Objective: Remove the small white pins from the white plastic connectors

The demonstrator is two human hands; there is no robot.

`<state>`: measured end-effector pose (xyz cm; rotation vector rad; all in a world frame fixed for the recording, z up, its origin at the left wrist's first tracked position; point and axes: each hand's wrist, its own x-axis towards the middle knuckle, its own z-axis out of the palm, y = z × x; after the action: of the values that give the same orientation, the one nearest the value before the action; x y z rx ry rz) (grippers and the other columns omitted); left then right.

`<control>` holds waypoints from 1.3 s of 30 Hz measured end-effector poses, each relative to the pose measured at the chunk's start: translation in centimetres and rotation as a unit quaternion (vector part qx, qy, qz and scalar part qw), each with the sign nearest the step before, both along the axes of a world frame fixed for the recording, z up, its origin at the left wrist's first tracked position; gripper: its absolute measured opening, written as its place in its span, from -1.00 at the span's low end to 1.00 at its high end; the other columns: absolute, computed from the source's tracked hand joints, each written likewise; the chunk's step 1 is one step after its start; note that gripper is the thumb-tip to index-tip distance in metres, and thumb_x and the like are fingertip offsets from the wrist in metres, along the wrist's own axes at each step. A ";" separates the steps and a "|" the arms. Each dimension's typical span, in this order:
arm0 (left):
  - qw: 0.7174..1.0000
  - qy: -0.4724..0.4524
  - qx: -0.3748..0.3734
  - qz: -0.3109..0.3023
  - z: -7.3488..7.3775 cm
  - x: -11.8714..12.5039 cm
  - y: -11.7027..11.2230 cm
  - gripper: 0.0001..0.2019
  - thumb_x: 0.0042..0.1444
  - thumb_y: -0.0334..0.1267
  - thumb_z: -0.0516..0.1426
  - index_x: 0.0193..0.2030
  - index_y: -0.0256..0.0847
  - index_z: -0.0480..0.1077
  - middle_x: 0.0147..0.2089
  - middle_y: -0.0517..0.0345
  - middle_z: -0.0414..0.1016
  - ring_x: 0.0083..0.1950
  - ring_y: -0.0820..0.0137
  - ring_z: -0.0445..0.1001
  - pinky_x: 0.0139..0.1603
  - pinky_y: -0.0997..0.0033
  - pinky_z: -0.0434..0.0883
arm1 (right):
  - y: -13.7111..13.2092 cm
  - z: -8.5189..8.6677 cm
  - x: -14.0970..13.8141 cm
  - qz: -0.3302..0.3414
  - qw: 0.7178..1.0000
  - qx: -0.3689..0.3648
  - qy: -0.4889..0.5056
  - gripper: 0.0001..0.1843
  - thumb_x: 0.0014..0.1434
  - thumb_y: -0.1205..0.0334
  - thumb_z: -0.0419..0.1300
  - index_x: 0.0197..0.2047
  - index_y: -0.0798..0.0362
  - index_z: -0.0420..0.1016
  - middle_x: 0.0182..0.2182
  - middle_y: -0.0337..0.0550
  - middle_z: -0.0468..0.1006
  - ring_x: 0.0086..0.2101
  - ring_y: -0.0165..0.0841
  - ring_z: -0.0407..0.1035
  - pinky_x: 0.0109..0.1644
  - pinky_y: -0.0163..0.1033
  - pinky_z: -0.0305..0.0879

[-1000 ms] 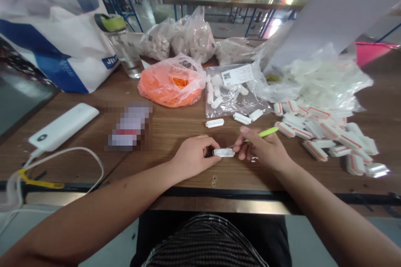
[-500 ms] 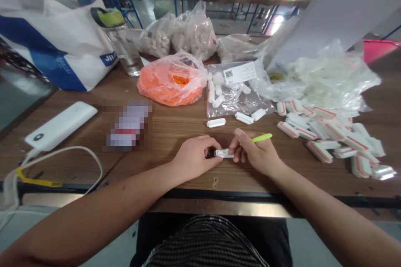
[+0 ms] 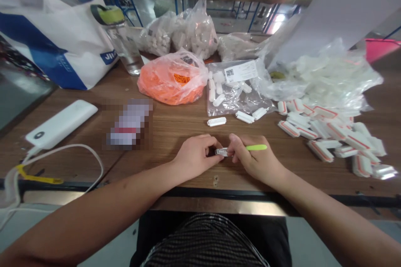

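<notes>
Between the thumb and fingers of my left hand (image 3: 196,155) is a small white plastic piece (image 3: 222,152), held just over the table. My right hand (image 3: 255,154) is closed around a slim tool with a lime-green handle (image 3: 256,147). The handle sticks out to the right; the tool's working end is hidden behind my fingers. My right fingertips meet the right end of the plastic piece and cover part of it. Beyond my hands, a similar white piece (image 3: 216,122) lies on the table, with two more white pieces (image 3: 244,117) to its right.
To the right is a pile of white pieces with orange strips (image 3: 336,131). An orange-filled bag (image 3: 172,79), a labelled clear bag (image 3: 238,98) and other plastic bags (image 3: 328,79) stand behind. On the left are a power bank (image 3: 62,123), cable, blurred-out item, bottle (image 3: 122,46) and carrier bag.
My right hand has turned, so the green handle lies flatter and further left, and the thin dark tip seen earlier is hidden. My left hand keeps its hold on the plastic piece.
</notes>
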<state>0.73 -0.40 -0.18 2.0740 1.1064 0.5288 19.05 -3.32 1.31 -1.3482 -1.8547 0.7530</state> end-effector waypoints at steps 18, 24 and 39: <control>1.000 -0.004 -0.001 -0.002 0.2 0.0 0.1 -0.90 0.04 -0.26 0.27 -0.29 -0.18 0.49 -0.50 0.29 0.30 -0.46 0.46 0.29 -0.38 0.43 0.23 | 0.1 -1.3 0.3 -0.037 0.984 -0.101 0.145 -0.42 0.31 -0.11 0.00 -0.54 0.10 0.48 -0.66 -0.16 0.51 -0.69 -0.47 0.36 -0.65 -0.39 0.16; 1.000 -0.015 0.008 -0.006 0.0 0.0 0.1 -0.91 0.04 -0.27 0.27 -0.30 -0.19 0.49 -0.50 0.30 0.29 -0.46 0.47 0.29 -0.36 0.43 0.23 | 0.0 -1.1 0.0 -0.043 0.987 -0.102 0.117 -0.42 0.32 -0.09 -0.01 -0.56 0.10 0.47 -0.71 -0.20 0.46 -0.69 -0.49 0.33 -0.65 -0.41 0.14; 1.000 -0.009 -0.002 -0.002 0.0 0.0 0.2 -0.89 0.02 -0.28 0.27 -0.29 -0.20 0.49 -0.50 0.31 0.28 -0.47 0.49 0.27 -0.38 0.44 0.21 | 0.3 -1.4 0.0 -0.058 0.973 -0.120 0.187 -0.43 0.29 -0.12 0.04 -0.57 0.12 0.47 -0.66 -0.17 0.50 -0.71 -0.51 0.34 -0.68 -0.41 0.12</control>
<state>0.70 -0.20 -0.15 2.0630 1.0915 0.5419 19.07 -3.05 -0.14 -1.3382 -1.4115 1.1127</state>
